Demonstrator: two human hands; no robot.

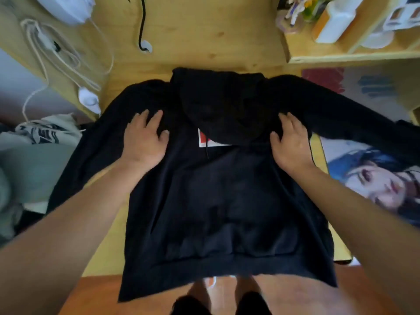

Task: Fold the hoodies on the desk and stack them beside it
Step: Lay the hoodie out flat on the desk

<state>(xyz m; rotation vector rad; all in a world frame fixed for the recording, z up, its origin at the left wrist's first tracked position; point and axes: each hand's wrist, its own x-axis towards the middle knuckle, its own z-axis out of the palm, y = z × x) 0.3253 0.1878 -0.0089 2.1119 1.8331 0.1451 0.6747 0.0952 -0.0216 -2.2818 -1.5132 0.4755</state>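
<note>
A black hoodie lies spread flat on the wooden desk, its hem hanging over the near edge. The hood is folded down over the chest, half covering a red and white print. My left hand rests flat on the left shoulder area, fingers apart. On the right shoulder area lies my right hand, pressing flat as well. The right sleeve stretches out to the right; the left sleeve hangs off the desk's left side.
A pale hoodie with dark lettering lies in a pile left of the desk. White cables and a plug run down the left panel. A shelf with bottles stands at the back right. A printed mat covers the desk's right side.
</note>
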